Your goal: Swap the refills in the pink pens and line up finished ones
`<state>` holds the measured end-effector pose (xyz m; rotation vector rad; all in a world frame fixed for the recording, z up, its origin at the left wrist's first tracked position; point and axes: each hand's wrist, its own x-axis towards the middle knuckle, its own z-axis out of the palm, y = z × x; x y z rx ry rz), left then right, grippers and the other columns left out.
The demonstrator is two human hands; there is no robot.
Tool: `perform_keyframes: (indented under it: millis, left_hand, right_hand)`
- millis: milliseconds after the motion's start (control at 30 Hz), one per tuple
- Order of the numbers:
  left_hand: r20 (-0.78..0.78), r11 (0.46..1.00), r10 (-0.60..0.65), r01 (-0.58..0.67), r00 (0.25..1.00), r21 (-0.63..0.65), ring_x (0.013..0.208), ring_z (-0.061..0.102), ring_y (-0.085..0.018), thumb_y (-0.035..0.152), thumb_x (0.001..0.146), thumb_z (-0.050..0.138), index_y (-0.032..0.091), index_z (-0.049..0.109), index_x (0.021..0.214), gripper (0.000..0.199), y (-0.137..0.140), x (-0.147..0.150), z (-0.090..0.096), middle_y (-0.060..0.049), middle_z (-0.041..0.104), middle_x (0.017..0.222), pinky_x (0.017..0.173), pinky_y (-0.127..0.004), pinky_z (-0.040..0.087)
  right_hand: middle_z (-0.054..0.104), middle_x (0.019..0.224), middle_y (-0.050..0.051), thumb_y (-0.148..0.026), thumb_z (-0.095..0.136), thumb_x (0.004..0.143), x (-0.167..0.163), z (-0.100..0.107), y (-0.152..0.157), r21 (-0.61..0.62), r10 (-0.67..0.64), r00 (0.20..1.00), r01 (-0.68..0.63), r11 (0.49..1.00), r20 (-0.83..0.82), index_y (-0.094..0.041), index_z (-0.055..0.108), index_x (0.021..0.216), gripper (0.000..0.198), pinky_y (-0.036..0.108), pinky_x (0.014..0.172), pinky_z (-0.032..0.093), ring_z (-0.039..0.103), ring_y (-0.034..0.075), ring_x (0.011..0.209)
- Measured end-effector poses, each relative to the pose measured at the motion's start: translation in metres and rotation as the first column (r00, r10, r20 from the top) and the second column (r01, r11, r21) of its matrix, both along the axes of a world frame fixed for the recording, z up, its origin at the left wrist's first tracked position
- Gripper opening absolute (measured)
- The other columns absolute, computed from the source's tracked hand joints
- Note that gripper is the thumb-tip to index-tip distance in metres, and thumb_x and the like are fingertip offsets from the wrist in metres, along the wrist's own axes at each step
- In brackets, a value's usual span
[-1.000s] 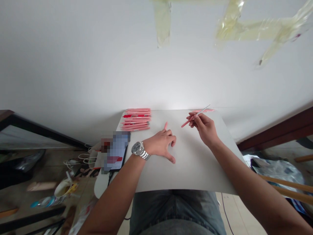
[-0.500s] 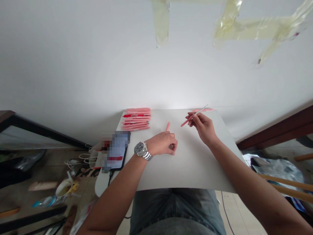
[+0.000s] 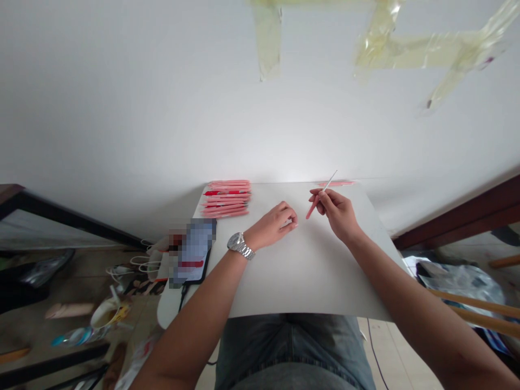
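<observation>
In the head view, my right hand (image 3: 335, 208) pinches a slim pink pen barrel (image 3: 312, 208) between thumb and fingers. A thin pale rod (image 3: 331, 180), like a refill, sticks up out of the barrel, slanting to the right. To its left, my left hand (image 3: 278, 221), with a metal watch on the wrist, is curled above the white table (image 3: 300, 276). Its thumb and fingertips come together close to the barrel's lower end, but apart from it. Whatever these fingers hold, if anything, is hidden.
A stack of several pink pens (image 3: 227, 199), with some red among them, lies at the table's back left. More pink pens (image 3: 337, 183) lie along the back right edge by the wall. A phone (image 3: 195, 252) with a cable rests at the left edge.
My left hand has moved up, nearer to the right hand, and the pink piece that lay behind it is out of sight. The pen barrel in my right hand has tilted more upright.
</observation>
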<state>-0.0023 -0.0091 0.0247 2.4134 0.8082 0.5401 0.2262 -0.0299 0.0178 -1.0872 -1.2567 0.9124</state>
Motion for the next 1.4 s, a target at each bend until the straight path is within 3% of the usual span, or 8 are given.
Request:
perform_keyframes:
  millis: [333, 467, 567, 667, 933, 1167, 1267, 1400]
  left_hand:
    - [-0.092, 0.976, 0.08, -0.06, 0.993, 0.207, 0.095, 0.058, -0.02, 0.026, 0.105, 0.047, 0.022, 0.059, 0.1, 0.014, 0.005, 0.006, -0.011, -0.004, 0.064, 0.101, 0.09, -0.035, 0.047]
    - [-0.145, 0.951, 0.178, -0.132, 0.973, 0.279, 0.093, 0.058, -0.021, 0.026, 0.105, 0.046, 0.022, 0.061, 0.104, 0.016, 0.008, 0.006, -0.011, -0.004, 0.064, 0.104, 0.086, -0.034, 0.047]
    - [-0.142, 0.915, 0.286, -0.226, 0.948, 0.334, 0.097, 0.058, -0.022, 0.027, 0.106, 0.046, 0.022, 0.061, 0.106, 0.016, 0.012, 0.002, -0.011, -0.006, 0.064, 0.107, 0.086, -0.035, 0.048]
    - [-0.137, 0.869, 0.4, -0.327, 0.906, 0.37, 0.096, 0.058, -0.022, 0.028, 0.106, 0.046, 0.021, 0.062, 0.101, 0.018, 0.018, -0.005, -0.012, -0.006, 0.063, 0.106, 0.086, -0.035, 0.048]
    - [-0.05, 0.786, 0.581, -0.544, 0.812, 0.294, 0.091, 0.06, -0.021, 0.025, 0.102, 0.052, 0.02, 0.065, 0.094, 0.016, 0.029, -0.017, -0.018, -0.009, 0.058, 0.109, 0.085, -0.036, 0.05]
    - [-0.019, 0.739, 0.639, -0.606, 0.769, 0.295, 0.086, 0.059, -0.02, 0.024, 0.1, 0.053, 0.021, 0.061, 0.088, 0.015, 0.031, -0.014, -0.02, -0.008, 0.057, 0.102, 0.082, -0.035, 0.049]
    - [-0.028, 0.73, 0.653, -0.619, 0.757, 0.29, 0.085, 0.059, -0.02, 0.019, 0.097, 0.055, 0.022, 0.059, 0.095, 0.006, 0.031, -0.014, -0.021, -0.008, 0.056, 0.102, 0.078, -0.034, 0.048]
    - [-0.066, 0.712, 0.682, -0.642, 0.728, 0.285, 0.084, 0.06, -0.021, 0.016, 0.094, 0.055, 0.022, 0.057, 0.103, 0.011, 0.031, -0.014, -0.021, -0.008, 0.057, 0.102, 0.073, -0.033, 0.045]
  right_hand:
    - [0.067, 0.085, 0.004, -0.061, 0.058, 0.097, 0.002, -0.001, 0.0, 0.007, 0.011, 0.998, -0.011, 1.0, 0.069, -0.021, 0.075, 0.101, 0.043, 0.03, 0.063, 0.048, 0.052, 0.014, 0.067]
    - [0.063, 0.081, 0.002, -0.064, 0.058, 0.096, 0.001, -0.005, 0.002, -0.03, 0.054, 0.998, -0.055, 0.998, -0.031, -0.023, 0.07, 0.099, 0.043, 0.029, 0.064, 0.051, 0.059, 0.015, 0.072]
    - [0.058, 0.079, 0.0, -0.068, 0.059, 0.093, 0.0, -0.006, 0.002, -0.091, 0.094, 0.987, -0.106, 0.99, -0.129, -0.024, 0.065, 0.098, 0.045, 0.025, 0.046, 0.038, 0.054, 0.013, 0.061]
    - [0.055, 0.079, -0.001, -0.07, 0.061, 0.09, -0.001, -0.006, 0.003, -0.133, 0.107, 0.98, -0.13, 0.982, -0.166, -0.025, 0.063, 0.096, 0.046, 0.024, 0.041, 0.028, 0.046, 0.011, 0.056]
    - [0.053, 0.076, -0.001, -0.07, 0.061, 0.091, 0.001, -0.01, 0.005, -0.127, 0.098, 0.983, -0.118, 0.985, -0.152, -0.026, 0.065, 0.1, 0.045, 0.026, 0.044, 0.033, 0.045, 0.012, 0.057]
    - [0.053, 0.075, -0.001, -0.068, 0.061, 0.092, 0.0, -0.013, 0.004, -0.125, 0.111, 0.984, -0.128, 0.984, -0.14, -0.025, 0.067, 0.098, 0.044, 0.026, 0.045, 0.033, 0.045, 0.011, 0.057]
    - [0.052, 0.074, -0.001, -0.067, 0.061, 0.092, -0.001, -0.012, 0.003, -0.122, 0.11, 0.984, -0.128, 0.984, -0.139, -0.025, 0.067, 0.098, 0.043, 0.026, 0.045, 0.032, 0.044, 0.011, 0.057]
    - [0.053, 0.074, -0.001, -0.069, 0.06, 0.091, -0.001, -0.012, 0.003, -0.128, 0.102, 0.988, -0.118, 0.985, -0.119, -0.025, 0.067, 0.098, 0.045, 0.026, 0.045, 0.032, 0.044, 0.012, 0.056]
